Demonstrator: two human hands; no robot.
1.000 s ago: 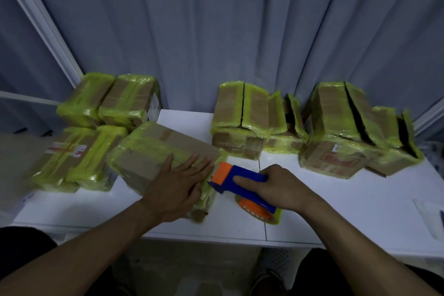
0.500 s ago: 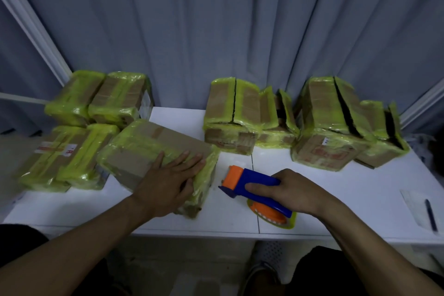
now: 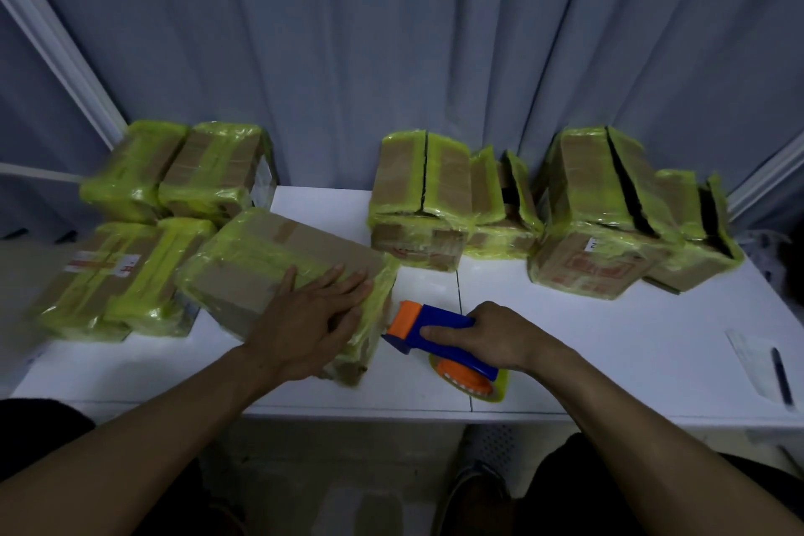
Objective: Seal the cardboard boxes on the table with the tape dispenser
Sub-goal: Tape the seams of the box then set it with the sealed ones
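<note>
Cardboard box (image 3: 261,270), banded in yellow-green tape, lies angled on the white table (image 3: 609,339) under the left hand (image 3: 311,326), fingers straight and slightly spread on its top, while the right hand (image 3: 500,335) curls round the blue-and-orange tape dispenser (image 3: 439,324) just beside the box's near-right corner, hiding the handle.

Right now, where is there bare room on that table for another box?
Best: the bare table front right, between the tape dispenser, the paper and the right boxes. A strip lies behind the angled box. The left is crowded with stacked boxes.
</note>
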